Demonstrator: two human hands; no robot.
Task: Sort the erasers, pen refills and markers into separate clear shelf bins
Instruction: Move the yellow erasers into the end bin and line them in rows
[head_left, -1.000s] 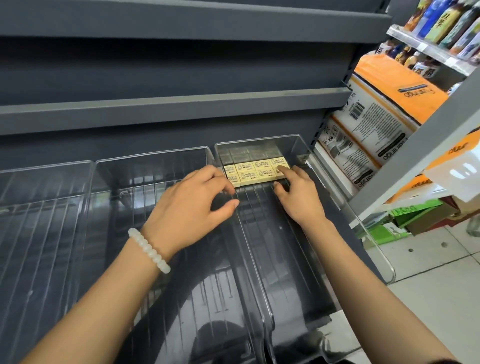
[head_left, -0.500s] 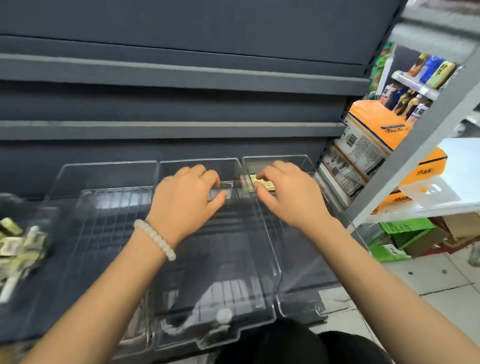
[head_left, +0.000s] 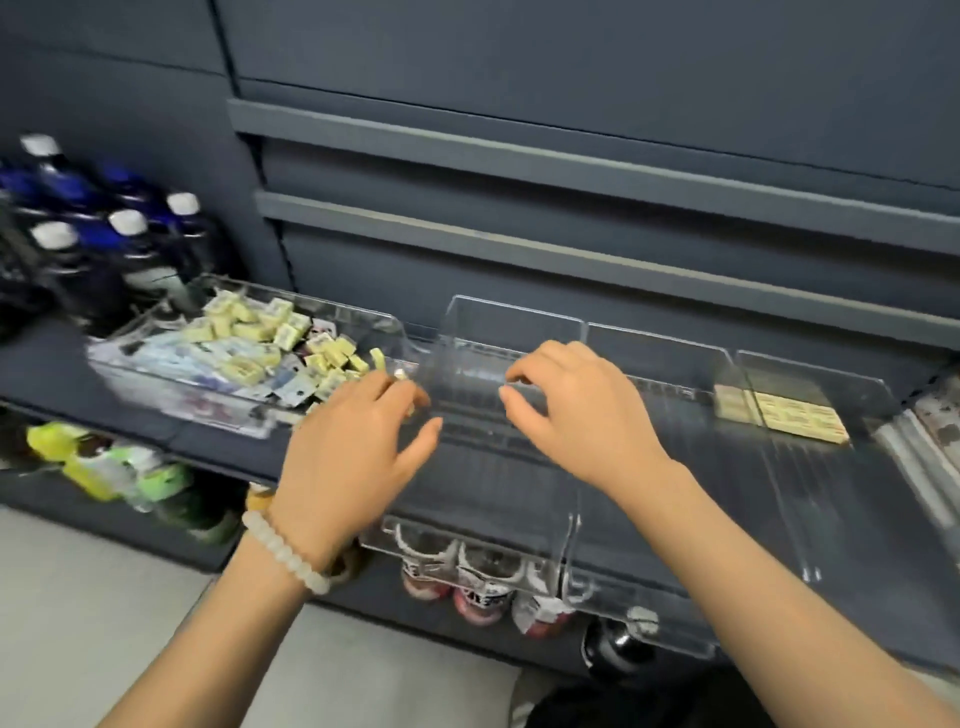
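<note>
Fingers (head_left: 524, 371) on both the left hand (head_left: 348, 447) and right hand (head_left: 576, 410) hang loosely curled, holding nothing, over an empty clear bin (head_left: 514, 322); loose erasers (head_left: 260, 338) sit piled in the tray (head_left: 363, 322) at left, a few neat ones (head_left: 795, 421) in the far-right bin.

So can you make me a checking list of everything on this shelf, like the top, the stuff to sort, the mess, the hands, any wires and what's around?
Surface: dark shelf, blurred by motion.
Job's things: mixed tray at left holds a jumble of yellow erasers and packets; three clear bins stand side by side; the right bin has a neat row of erasers, the other two look bare.
Clutter: nothing seen.
Grips: left hand reaches toward the tray, fingers loose; right hand hovers over the left bin, fingers lightly curled, holding nothing.
Cables: nothing seen.
Surroundings: blue bottles behind the tray, drinks on the shelf below, pale floor.
</note>
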